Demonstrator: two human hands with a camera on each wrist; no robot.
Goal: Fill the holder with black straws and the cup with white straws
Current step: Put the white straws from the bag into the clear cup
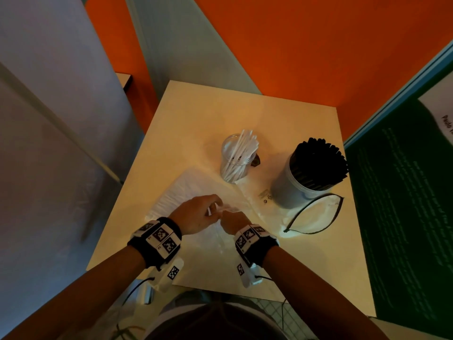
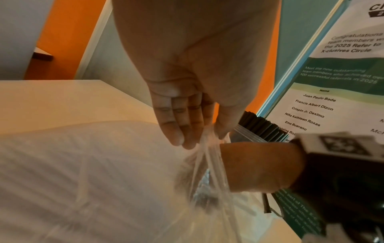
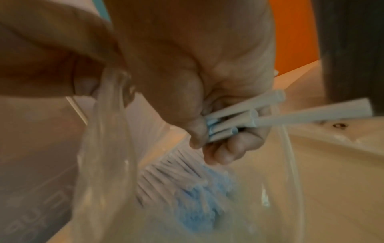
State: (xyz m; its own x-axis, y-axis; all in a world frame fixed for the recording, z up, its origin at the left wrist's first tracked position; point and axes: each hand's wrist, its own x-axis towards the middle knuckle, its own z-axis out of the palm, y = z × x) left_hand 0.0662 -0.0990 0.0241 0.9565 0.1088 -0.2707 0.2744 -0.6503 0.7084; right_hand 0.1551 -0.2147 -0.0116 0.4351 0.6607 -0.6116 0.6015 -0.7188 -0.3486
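A clear cup (image 1: 236,158) at mid-table holds several white straws. To its right the grey holder (image 1: 289,190) is packed with black straws (image 1: 318,163). In front of them lies a clear plastic bag (image 1: 186,190) of white straws (image 3: 176,167). My left hand (image 1: 213,209) pinches the bag's mouth (image 2: 207,138) between thumb and fingers and lifts it. Right beside it, at the bag's mouth, my right hand (image 3: 207,144) grips a small bundle of white straws (image 3: 239,118). In the head view that bundle is mostly hidden behind the right hand (image 1: 228,214).
An empty clear bag with a black zip edge (image 1: 316,214) lies in front of the holder. The small beige table (image 1: 196,119) stands against an orange wall. A green poster board (image 1: 404,204) stands along the table's right edge, close to the holder.
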